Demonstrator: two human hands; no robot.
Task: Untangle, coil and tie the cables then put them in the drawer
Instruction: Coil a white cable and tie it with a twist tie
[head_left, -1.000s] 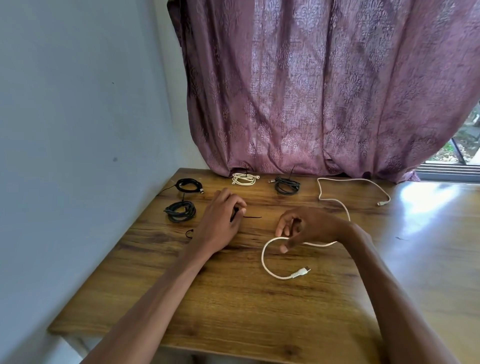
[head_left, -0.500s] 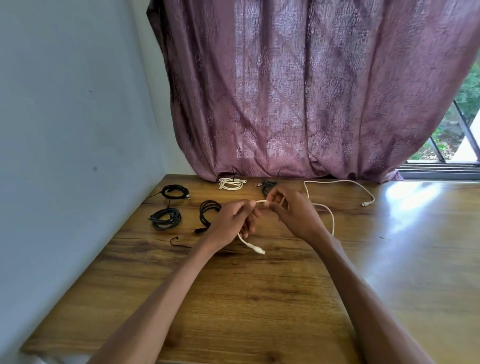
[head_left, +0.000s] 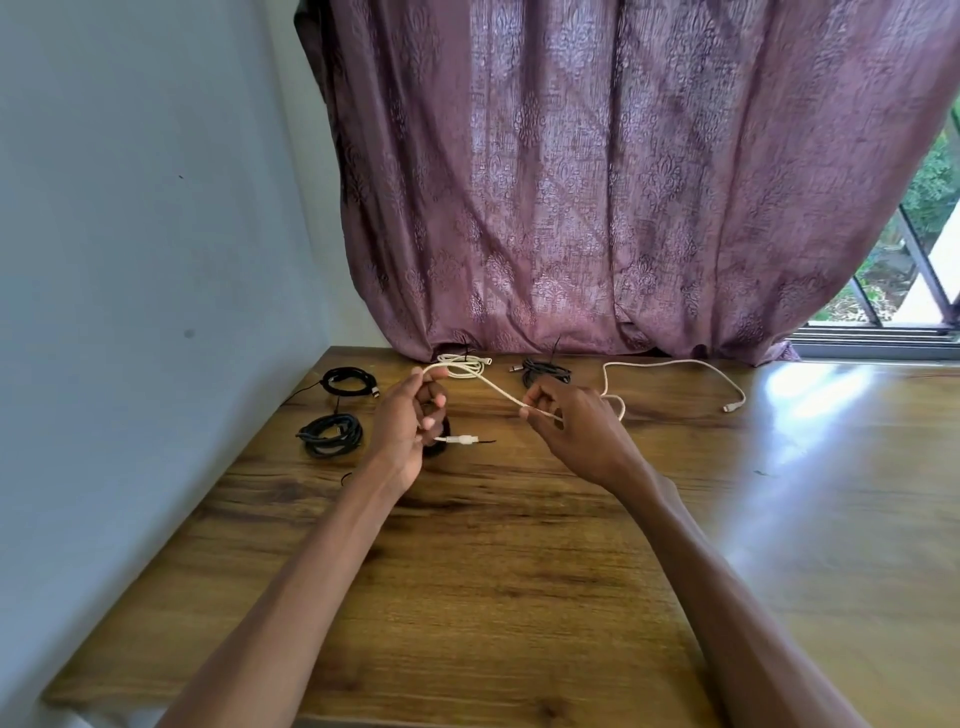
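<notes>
Head view: both hands are raised over the wooden table (head_left: 467, 597), working one white cable (head_left: 498, 391). The left hand (head_left: 402, 431) has its fingers curled round the cable, which arcs over its thumb and fingertips at about 11 o'clock from table centre; a short end with a white plug (head_left: 460, 440) sticks out from under that hand toward 3 o'clock. The right hand (head_left: 576, 431) pinches the same cable between thumb and forefinger, so a slack span hangs between the two hands. Past the right hand the cable runs on across the table toward 1 o'clock, looping back to a second plug (head_left: 731, 407) lying flat.

Coiled cables lie along the far edge: a white coil (head_left: 465, 365) at 12 o'clock, just behind the left hand's fingertips, and a black coil (head_left: 545, 371) just beyond the right hand. Two more black coils sit at 10 o'clock by the wall, the farther coil (head_left: 347, 380) and the nearer coil (head_left: 330, 435), close together. A purple curtain (head_left: 597, 182) hangs behind the table.
</notes>
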